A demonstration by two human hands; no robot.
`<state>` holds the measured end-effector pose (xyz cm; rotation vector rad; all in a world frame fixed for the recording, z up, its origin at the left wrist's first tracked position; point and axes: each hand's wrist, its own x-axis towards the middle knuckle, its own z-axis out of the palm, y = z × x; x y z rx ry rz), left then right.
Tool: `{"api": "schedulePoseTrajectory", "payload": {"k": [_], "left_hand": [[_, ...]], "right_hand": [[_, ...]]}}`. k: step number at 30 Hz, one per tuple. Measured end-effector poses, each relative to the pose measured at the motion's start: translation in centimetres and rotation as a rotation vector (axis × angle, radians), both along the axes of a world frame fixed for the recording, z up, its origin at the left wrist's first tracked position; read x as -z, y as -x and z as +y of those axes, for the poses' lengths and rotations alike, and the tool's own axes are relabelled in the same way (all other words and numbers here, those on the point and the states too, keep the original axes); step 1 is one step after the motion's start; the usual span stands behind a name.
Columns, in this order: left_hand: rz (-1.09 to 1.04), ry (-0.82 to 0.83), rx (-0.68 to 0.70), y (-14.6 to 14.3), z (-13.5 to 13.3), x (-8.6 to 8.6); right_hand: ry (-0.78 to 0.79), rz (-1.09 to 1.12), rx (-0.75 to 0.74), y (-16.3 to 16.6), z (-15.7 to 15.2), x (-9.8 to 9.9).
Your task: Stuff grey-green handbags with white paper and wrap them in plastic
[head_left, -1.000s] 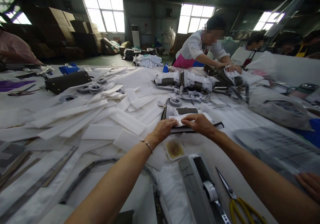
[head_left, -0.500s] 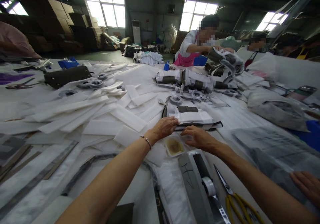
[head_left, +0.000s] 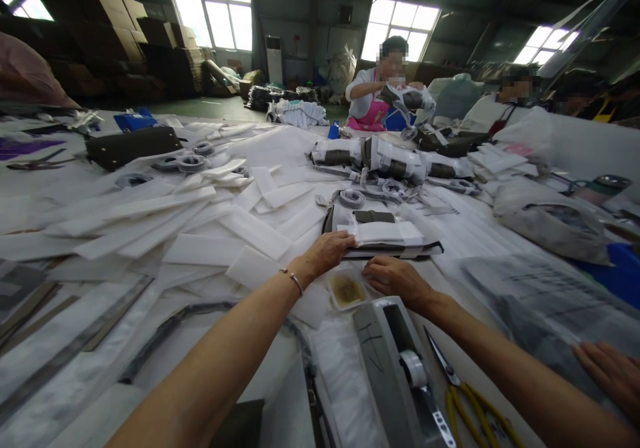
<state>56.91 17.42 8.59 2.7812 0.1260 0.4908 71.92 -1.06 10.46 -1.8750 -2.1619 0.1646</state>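
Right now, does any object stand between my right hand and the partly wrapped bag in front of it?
Nothing visible stands between your right hand and the partly wrapped bag. The small dish sits left of the fingers, and the tape dispenser is nearer your body, so neither seems in the way.

Right hand (head_left: 397, 281) drawn back from wrapped bag (head_left: 384, 233), co-worker (head_left: 369, 111) more upright, second bag (head_left: 413, 99) lifted.

Glaring windows (head_left: 217, 25) backlight a dim scene with stretched edges.
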Motion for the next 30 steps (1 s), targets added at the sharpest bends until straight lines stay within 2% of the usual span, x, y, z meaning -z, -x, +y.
{"api": "schedulePoseTrajectory", "payload": {"k": [4,8,12,17,20,24,30], "left_hand": [[-0.024,-0.022,0.009,0.0,-0.2,0.1],[-0.011,-0.064,-0.021,0.1,-0.6,-0.1],[-0.016,-0.084,-0.031,0.4,-1.3,-0.4],[0.007,-0.061,-0.083,0.5,-1.6,-0.4],[0.019,-0.04,-0.089,0.4,-1.4,-0.8],[0.011,0.026,-0.148,0.4,-1.4,-1.6],[0.019,0.192,-0.369,-0.2,-1.9,-2.1]], "right_hand": [[-0.165,0.108,0.017,0.3,0.5,0.5],[-0.176,0.226,0.006,0.9,1.2,0.3],[-0.214,0.341,0.13,1.7,1.9,-1.0],[-0.202,0.298,0.202,1.7,4.1,-3.4],[-0.231,0.281,0.243,0.9,6.3,-3.8],[-0.159,0.292,0.393,-0.4,8.8,-3.2],[-0.032,0.227,0.525,-1.6,10.0,-2.1]]}}
